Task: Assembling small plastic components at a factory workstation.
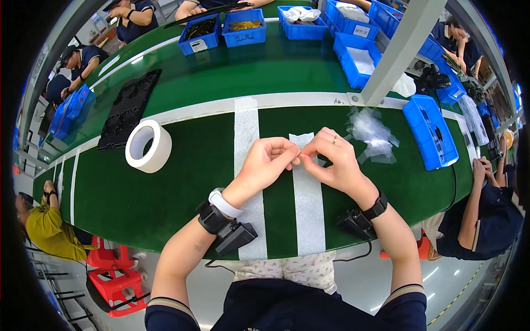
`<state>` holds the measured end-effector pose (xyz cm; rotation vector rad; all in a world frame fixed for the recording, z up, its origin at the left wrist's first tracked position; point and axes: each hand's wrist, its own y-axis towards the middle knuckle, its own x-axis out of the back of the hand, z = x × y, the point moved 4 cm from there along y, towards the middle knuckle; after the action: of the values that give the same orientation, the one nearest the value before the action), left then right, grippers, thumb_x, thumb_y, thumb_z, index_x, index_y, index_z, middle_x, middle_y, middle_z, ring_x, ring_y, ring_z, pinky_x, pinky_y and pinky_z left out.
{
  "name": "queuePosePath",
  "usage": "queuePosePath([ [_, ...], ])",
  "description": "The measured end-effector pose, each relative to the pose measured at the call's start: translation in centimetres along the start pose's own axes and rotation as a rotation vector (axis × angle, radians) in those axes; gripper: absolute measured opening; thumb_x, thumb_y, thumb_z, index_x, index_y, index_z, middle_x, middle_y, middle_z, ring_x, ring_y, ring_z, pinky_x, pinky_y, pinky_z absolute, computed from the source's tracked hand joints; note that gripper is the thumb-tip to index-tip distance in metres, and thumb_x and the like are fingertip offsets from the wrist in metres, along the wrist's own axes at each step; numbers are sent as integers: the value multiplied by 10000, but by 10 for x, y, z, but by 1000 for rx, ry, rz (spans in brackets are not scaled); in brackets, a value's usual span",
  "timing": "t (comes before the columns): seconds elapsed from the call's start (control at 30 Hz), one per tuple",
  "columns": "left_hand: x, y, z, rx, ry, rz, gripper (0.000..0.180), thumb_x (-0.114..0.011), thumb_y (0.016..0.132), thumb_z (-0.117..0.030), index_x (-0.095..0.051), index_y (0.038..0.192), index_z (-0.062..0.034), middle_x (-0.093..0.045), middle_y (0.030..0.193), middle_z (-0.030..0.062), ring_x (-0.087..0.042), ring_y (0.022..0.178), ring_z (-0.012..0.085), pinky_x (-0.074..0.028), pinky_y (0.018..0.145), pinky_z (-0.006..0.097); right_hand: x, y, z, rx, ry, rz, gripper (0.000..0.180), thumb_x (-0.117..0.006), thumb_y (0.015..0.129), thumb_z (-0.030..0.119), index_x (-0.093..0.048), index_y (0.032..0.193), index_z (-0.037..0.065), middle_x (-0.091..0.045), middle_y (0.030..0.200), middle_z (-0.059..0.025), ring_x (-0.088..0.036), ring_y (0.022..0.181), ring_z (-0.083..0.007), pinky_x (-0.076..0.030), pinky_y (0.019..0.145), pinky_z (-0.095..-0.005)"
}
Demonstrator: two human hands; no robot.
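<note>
Both hands meet over the green surface [182, 165] — left hand [269, 163] and right hand [334, 160] pinch one small item, too tiny to identify, fingertips touching. Crumpled clear bags [374, 135] lie just right; a tape roll [148, 146] sits well left.

Counted contents of the head view. One green table [193, 165] crossed by two white lengthwise strips [245, 132] [308, 209]. One roll of white tape [148, 145]. One black moulded tray [130, 107]. Eight blue bins visible: five along the far edge [200, 33] [244, 26] [302, 22] [348, 19] [359, 58], one at the right [430, 129], one beyond the post [452, 91], and one at the far left [72, 110]. One heap of clear plastic bags [372, 135]. Two hands at centre, left hand [265, 163] and right hand [334, 160], each wrist carrying one black band. One red stool [113, 276].
</note>
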<state>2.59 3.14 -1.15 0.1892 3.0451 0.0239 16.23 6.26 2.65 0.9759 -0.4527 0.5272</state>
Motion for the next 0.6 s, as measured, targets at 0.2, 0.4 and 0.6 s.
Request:
queuePosePath([
  [0.2,9,1,2,-32,-137,-53,171,-531,861,-180,-576,841,-17,-583,736,17,-507,627,57,-424,588,180,0,5,-6,-231,160,-65,86,-640,687,51,-588,750,23,-564,644,-47,-524,585,-135,-413,555,-248],
  [0.4,6,2,-5,-38,-129,-39,166,-520,868,-181,-570,868,-23,-576,738,20,-505,641,56,-420,602,179,2,0,-18,-353,293,45,97,-612,721,73,-569,714,-13,-554,616,-42,-502,557,-104,-404,553,-232],
  [0.6,2,-1,-7,-119,20,10,177,-523,869,-173,-575,846,-6,-571,735,19,-516,662,52,-424,592,189,-4,-3,-21,-455,412,102,89,-584,751,58,-544,712,-12,-535,652,-13,-470,632,-77,-394,606,-222],
])
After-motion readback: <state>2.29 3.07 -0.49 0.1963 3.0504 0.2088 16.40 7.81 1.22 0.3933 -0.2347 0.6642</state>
